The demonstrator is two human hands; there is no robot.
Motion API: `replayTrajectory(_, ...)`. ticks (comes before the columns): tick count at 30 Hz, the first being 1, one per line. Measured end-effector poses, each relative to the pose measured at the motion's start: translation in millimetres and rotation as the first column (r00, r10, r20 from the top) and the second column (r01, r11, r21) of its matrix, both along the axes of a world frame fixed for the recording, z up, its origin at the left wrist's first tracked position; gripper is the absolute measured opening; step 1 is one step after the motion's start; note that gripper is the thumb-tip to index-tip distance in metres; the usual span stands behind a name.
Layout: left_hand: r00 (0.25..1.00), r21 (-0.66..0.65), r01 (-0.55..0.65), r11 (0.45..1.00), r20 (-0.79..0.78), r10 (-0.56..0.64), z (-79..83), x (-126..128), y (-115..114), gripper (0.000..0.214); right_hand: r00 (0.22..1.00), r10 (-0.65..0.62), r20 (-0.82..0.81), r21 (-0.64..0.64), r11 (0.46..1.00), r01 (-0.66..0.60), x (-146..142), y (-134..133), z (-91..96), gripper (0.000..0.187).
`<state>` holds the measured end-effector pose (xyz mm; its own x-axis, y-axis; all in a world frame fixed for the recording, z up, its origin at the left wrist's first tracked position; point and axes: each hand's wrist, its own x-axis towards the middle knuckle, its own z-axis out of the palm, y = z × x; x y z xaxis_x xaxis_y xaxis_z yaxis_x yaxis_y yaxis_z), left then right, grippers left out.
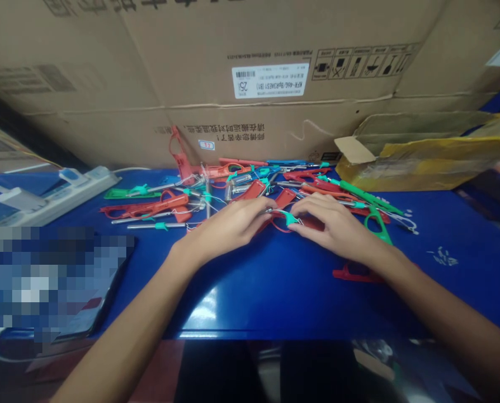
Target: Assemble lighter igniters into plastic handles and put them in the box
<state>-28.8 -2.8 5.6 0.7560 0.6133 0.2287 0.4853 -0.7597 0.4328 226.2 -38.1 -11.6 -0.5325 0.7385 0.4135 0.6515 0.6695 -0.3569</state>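
Observation:
My left hand (245, 219) is closed in a pinch on a thin metal rod (268, 210), which is mostly hidden by the fingers. Thumb and fingertips of my right hand (331, 224) close on a small green plastic piece (291, 218) at the rod's right end, with a bit of white string beside it. Directly behind and below the hands lie red plastic handles with loops, one a red handle (284, 197). More metal rods with green pieces and string, such as a silver rod (143, 226), lie heaped around them. A green looped handle (378, 224) is near my right wrist.
A large cardboard box (199, 67) stands behind the blue table (250, 291). An open small carton (426, 168) sits at right. At left are a power strip (65, 193) and a dark flat device (111, 280), partly pixelated. A red handle (354, 274) lies under my right forearm.

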Motion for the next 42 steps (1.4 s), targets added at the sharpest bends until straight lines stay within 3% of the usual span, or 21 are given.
replayTrajectory(8,0.999,-0.086,0.016,0.996,-0.044,-0.02,-2.4,-1,2,0.024,0.998,0.041,0.053,-0.147,0.989,-0.032,4,0,-0.7,0.014)
replayTrajectory(13,0.998,-0.094,0.047,0.994,-0.033,-0.05,-6.4,1,3,0.021,0.996,0.028,0.085,-0.154,0.988,-0.014,7,0,2.5,0.017)
replayTrajectory(19,0.998,-0.122,0.057,0.991,-0.033,-0.061,-9.3,6,1,0.021,0.999,-0.047,0.01,-0.044,0.998,0.048,-1,-2,0.7,0.025)
replayTrajectory(23,0.999,-0.155,0.044,0.987,-0.019,-0.048,-8.1,9,-4,0.023,0.999,-0.019,-0.041,0.049,0.999,0.021,-8,-3,-3.7,0.017)
replayTrajectory(31,0.998,-0.187,0.055,0.981,0.037,-0.049,-8.4,9,-5,0.021,0.999,0.044,-0.032,0.042,0.998,-0.043,-10,-1,-6.6,0.013)
replayTrajectory(42,0.999,-0.063,0.027,0.998,-0.024,-0.029,-12.0,12,-5,0.016,0.999,0.036,-0.036,0.033,0.999,-0.035,-11,-2,-8.6,0.018)
